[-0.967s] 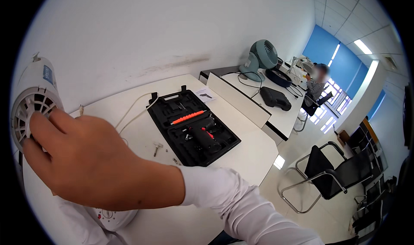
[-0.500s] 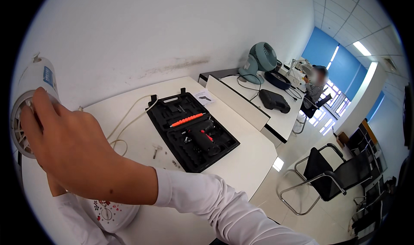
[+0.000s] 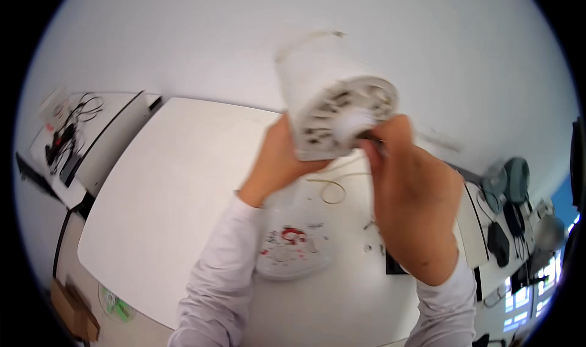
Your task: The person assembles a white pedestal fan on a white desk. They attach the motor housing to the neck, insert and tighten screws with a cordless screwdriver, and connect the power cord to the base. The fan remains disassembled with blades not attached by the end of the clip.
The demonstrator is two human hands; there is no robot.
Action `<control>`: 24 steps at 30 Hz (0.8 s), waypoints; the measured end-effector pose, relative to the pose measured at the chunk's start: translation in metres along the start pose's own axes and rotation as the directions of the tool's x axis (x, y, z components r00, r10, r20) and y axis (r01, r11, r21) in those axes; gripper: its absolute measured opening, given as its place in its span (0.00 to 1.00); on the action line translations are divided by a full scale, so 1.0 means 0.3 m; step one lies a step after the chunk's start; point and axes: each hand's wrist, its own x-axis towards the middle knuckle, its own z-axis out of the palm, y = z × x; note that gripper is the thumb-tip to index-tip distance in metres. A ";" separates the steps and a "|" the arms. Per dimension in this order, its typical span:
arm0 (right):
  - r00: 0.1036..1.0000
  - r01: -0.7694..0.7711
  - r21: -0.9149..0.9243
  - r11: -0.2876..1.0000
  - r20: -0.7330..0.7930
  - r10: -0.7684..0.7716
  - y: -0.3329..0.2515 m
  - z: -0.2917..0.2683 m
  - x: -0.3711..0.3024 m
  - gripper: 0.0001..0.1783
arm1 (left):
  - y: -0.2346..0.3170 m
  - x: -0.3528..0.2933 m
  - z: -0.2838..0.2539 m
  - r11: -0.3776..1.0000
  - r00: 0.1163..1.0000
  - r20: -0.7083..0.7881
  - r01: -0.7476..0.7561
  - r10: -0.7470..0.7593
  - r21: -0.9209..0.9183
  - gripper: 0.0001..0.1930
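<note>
Head view: the white housing (image 3: 323, 72) is in the upper middle of the frame, tilted so that its slotted end face (image 3: 318, 126) looks down toward the lower edge. The left hand (image 3: 271, 158) wraps the lower left of its shell, thumb along the underside; the right hand (image 3: 418, 194) has its fingers bunched at the pale hub (image 3: 353, 124), but blur and the hand itself hide the tips, so I cannot tell whether they pinch anything. The shell looks like stiff, smooth plastic, probably with some weight inside and a little slippery, so a broad palm grip around the outer wall should be safest. The thin ribs of the end face look the most fragile part and would make a poor handhold. Below, at the lower middle, the white base (image 3: 293, 252) with a printed figure rests on the table (image 3: 159, 194); whether it joins the housing is unclear. A pale cord (image 3: 334, 202) loops just above it.
</note>
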 end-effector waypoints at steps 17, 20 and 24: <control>0.935 0.345 -0.285 0.894 0.182 -0.303 0.035 -0.020 0.056 0.16 | -0.042 -0.028 0.000 0.964 0.930 -0.283 -0.184 0.233 0.191 0.30; 0.954 0.191 0.178 0.965 0.198 -0.225 0.068 0.002 0.060 0.17 | -0.046 -0.028 0.002 0.965 0.928 -0.286 -0.191 0.237 0.182 0.30; 0.753 -0.541 0.648 0.536 0.657 -0.034 0.058 -0.050 0.072 0.18 | -0.041 -0.033 0.000 0.967 0.932 -0.283 -0.181 0.227 0.181 0.31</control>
